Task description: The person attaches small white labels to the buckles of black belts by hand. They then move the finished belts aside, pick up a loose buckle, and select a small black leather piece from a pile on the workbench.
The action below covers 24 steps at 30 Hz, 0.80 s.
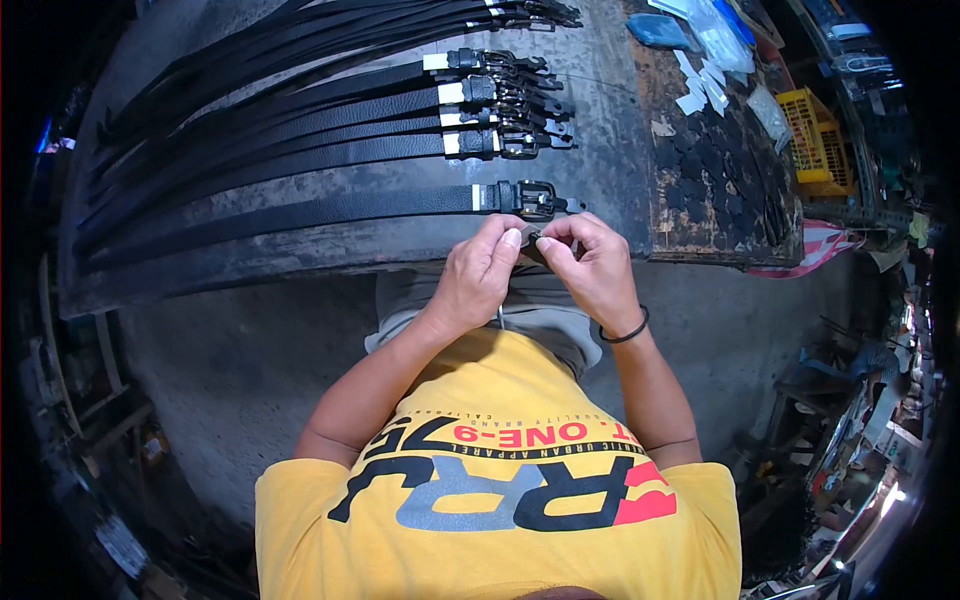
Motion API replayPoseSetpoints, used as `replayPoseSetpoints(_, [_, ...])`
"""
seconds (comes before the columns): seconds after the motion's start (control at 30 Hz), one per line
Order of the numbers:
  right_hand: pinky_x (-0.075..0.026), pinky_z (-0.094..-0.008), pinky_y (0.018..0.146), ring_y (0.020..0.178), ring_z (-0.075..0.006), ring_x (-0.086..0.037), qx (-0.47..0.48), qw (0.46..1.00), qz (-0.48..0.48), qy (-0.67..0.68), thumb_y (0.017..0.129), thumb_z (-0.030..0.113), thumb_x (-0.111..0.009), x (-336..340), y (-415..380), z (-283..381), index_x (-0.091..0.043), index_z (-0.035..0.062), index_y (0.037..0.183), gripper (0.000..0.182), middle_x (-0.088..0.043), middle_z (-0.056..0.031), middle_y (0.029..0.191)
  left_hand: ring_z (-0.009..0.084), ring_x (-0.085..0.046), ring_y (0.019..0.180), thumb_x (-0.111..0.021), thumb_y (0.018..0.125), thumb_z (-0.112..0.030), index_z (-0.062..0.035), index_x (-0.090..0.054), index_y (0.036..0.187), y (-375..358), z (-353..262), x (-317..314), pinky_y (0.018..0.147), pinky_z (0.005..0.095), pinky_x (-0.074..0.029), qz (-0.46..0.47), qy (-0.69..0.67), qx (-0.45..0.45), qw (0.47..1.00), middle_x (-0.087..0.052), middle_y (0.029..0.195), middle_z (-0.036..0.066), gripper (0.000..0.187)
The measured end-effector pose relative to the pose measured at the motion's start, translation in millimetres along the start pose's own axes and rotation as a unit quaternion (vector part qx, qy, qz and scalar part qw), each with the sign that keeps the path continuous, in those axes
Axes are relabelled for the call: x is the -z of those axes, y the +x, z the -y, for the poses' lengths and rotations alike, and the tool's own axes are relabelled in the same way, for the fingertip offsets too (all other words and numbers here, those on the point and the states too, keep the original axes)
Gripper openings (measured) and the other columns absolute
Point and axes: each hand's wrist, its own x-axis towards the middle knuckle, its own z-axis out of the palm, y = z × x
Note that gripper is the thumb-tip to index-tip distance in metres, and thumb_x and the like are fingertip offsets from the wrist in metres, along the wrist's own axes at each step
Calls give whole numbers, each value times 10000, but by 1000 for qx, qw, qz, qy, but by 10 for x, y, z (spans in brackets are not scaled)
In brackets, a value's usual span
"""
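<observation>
Both my hands meet at the table's front edge, pinching one small, flat black piece (pixel 532 245) between the fingertips. My left hand (pixel 478 278) grips its left side with thumb and forefinger. From the right, my right hand (pixel 596 272) is closed on the other side, a dark band round the wrist. Much of the piece is covered by my fingers. Just beyond my fingertips lies a black belt (pixel 330 214) with a white band near its dark metal buckle (pixel 537 199). Farther back, several more black belts (pixel 370 152) lie side by side, buckles to the right.
Another bunch of belts (pixel 330 35) lies at the far side of the table (pixel 605 130). On the right, a worn brown board (pixel 668 235) carries many small black pieces (pixel 705 185) and white slips (pixel 703 88). Plastic bags (pixel 722 38) and a yellow crate (pixel 815 140) are beyond.
</observation>
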Motion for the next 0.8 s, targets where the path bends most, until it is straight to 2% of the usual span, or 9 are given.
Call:
replayPoseSetpoints(0.23, [-474,-292,597,682,-163,-610,-9,1000,-1,0,787,110,-667,-40,-21,28,-659,0,869,137,-628,-78,779,332,-635,779,-418,997,-251,-17,-550,1048,-24,65,17,712,392,-493,-2,21,-5,1000,-610,839,184,273])
replayPoseSetpoints(0.33, [-473,-290,601,686,-159,-609,-16,1000,1,6,788,113,-666,-61,-28,16,-654,0,865,138,-628,-78,774,349,-626,791,-404,999,-258,-20,-554,1048,-35,102,16,718,396,-490,-9,73,-52,996,-612,853,194,285])
replayPoseSetpoints(0.4, [-472,-286,606,689,-155,-609,-25,1000,2,11,788,115,-666,-72,-34,-18,-651,0,866,140,-628,-79,772,264,-639,829,-448,988,-234,-30,-560,1069,-40,125,18,737,353,-491,-6,111,-71,991,-624,841,162,246])
replayPoseSetpoints(0.43, [-471,-283,612,691,-148,-607,-34,999,8,38,791,116,-665,-85,-38,-66,-649,0,868,140,-629,-73,769,264,-639,829,-448,988,-234,-30,-560,1069,-41,133,23,737,353,-491,-6,111,-70,991,-624,841,162,246])
replayPoseSetpoints(0.5, [-469,-279,618,693,-141,-604,-44,997,13,65,793,117,-664,-98,-52,-112,-648,0,870,140,-630,-68,766,128,-599,879,-498,979,-243,-9,-575,1087,-37,152,34,772,287,-476,15,-26,35,999,-635,970,59,269])
replayPoseSetpoints(0.63, [-464,-275,625,718,-122,-595,-52,994,27,91,798,117,-669,-121,-90,-131,-654,5,883,141,-632,-52,797,98,-572,873,-542,953,-169,1,-585,1110,-16,182,21,761,266,-483,2,-140,11,990,-632,908,30,235])
replayPoseSetpoints(0.73, [-458,-270,617,723,-118,-583,-33,996,26,81,797,115,-675,-115,-84,-116,-661,12,892,141,-620,-46,813,91,-567,866,-530,973,-214,22,-565,1201,21,164,105,779,247,-488,53,-188,91,976,-622,982,35,329])
replayPoseSetpoints(0.77, [-454,-265,611,722,-118,-577,-22,997,26,71,795,113,-678,-112,-80,-112,-664,15,898,143,-612,-44,819,91,-567,866,-530,973,-214,22,-565,1201,19,168,95,779,247,-488,53,-187,92,977,-622,982,35,329])
replayPoseSetpoints(0.8, [-454,-265,611,722,-118,-577,-23,997,26,72,795,113,-678,-111,-80,-113,-664,15,898,143,-612,-44,819,60,-533,805,-530,974,-233,2,-554,1235,18,175,72,725,219,-456,44,-253,129,958,-619,984,20,351])
